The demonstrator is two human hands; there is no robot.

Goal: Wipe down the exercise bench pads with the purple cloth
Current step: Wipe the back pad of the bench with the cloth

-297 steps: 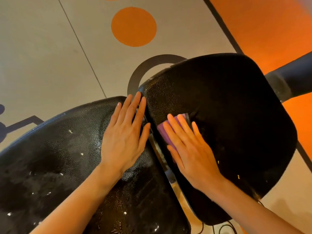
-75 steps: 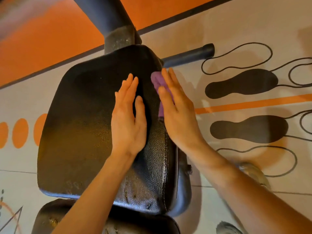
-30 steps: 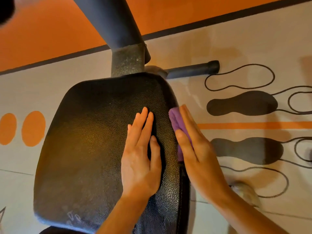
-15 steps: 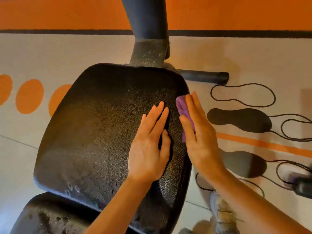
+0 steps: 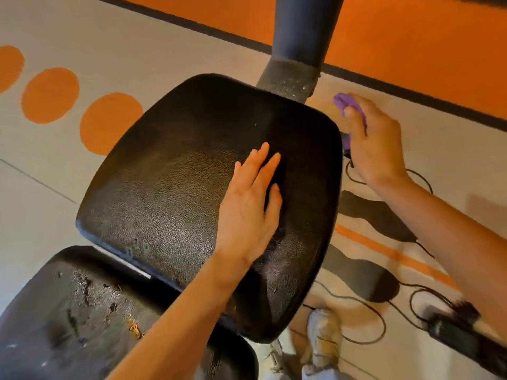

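From the head camera, looking down, a big black seat pad (image 5: 192,193) fills the middle. Its skin is bumpy and shiny. The left hand (image 5: 247,209) lies flat on the right part of this pad, with its fingers straight and close together. It holds nothing.

The right hand (image 5: 375,141) is off the pad, just past its right edge, up over the floor (image 5: 137,56). Its fingers curl around the purple cloth (image 5: 348,105), and the thumb lies over it. The cloth pokes out at the top of the hand and does not touch the pad.

A second black pad (image 5: 82,319) sits at the bottom left, just beside the first one. It has scratches and worn spots.

A thick dark post (image 5: 301,37) rises behind the first pad.

The floor is grey with orange dots (image 5: 109,122) on the left and dark foot shapes (image 5: 375,215) on the right. Thin black lines loop around the foot shapes. A light shoe (image 5: 323,338) shows at the bottom.
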